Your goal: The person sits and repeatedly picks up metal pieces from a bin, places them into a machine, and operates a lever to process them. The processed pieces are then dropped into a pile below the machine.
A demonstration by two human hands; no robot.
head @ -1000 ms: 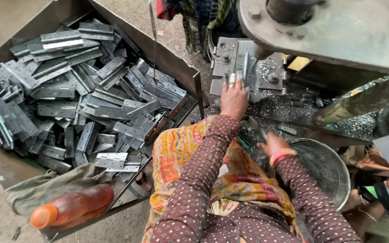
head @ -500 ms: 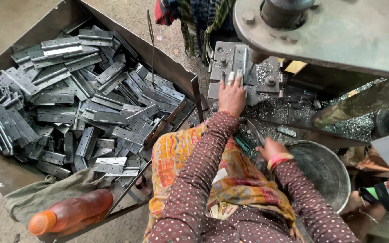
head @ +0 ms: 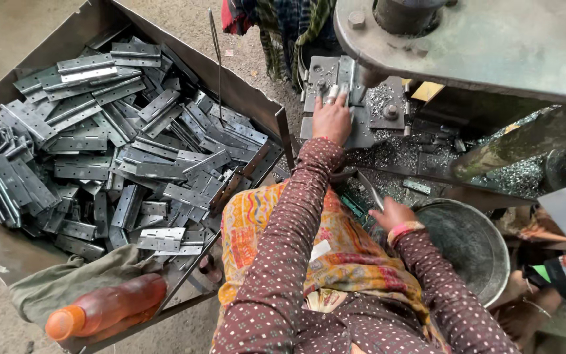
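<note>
The left hand [head: 333, 118] lies flat, fingers together and stretched forward, pressing on a grey metal hinge plate [head: 355, 98] that sits on the steel bed of the press [head: 388, 108], right under the heavy round press head [head: 486, 39]. The right hand [head: 393, 213] is lower and well apart from the left, loosely curled around a thin flat metal strip [head: 369, 190] that points up and away from it; how tightly the fingers close on it cannot be told. Just beside that hand stands a round dark metal pan [head: 473, 246]. Silvery metal chips [head: 388, 154] litter the bed between the hands. Far to the left, a large sheet-metal tray [head: 8, 246] holds a heap of grey hinges [head: 119, 151]. An orange plastic bottle [head: 106, 308] lies on an olive cloth [head: 60, 288] at the tray's near corner.
</note>
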